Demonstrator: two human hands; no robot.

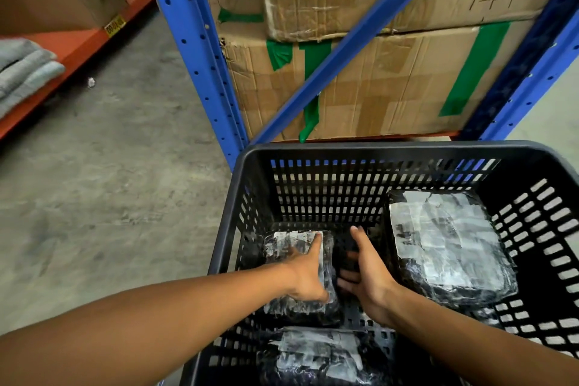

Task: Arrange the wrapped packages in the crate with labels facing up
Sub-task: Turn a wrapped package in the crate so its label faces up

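A black slotted plastic crate (376, 150) fills the lower right of the head view. Three dark packages wrapped in clear film lie inside, each with a white label facing up. The large one (445, 244) sits at the right side. A small one (282, 247) lies at the left, and my left hand (308, 273) rests flat on top of it with fingers spread. My right hand (366, 273) stands edge-on against that package's right side, fingers extended. A third package (319, 354) lies at the near edge, below both hands.
Blue shelf uprights (194, 50) and a diagonal brace stand just behind the crate, with taped cardboard boxes (391, 88) stacked on the shelf. An orange shelf (72, 50) with folded grey cloth runs at the far left. Concrete floor (109, 182) lies left of the crate.
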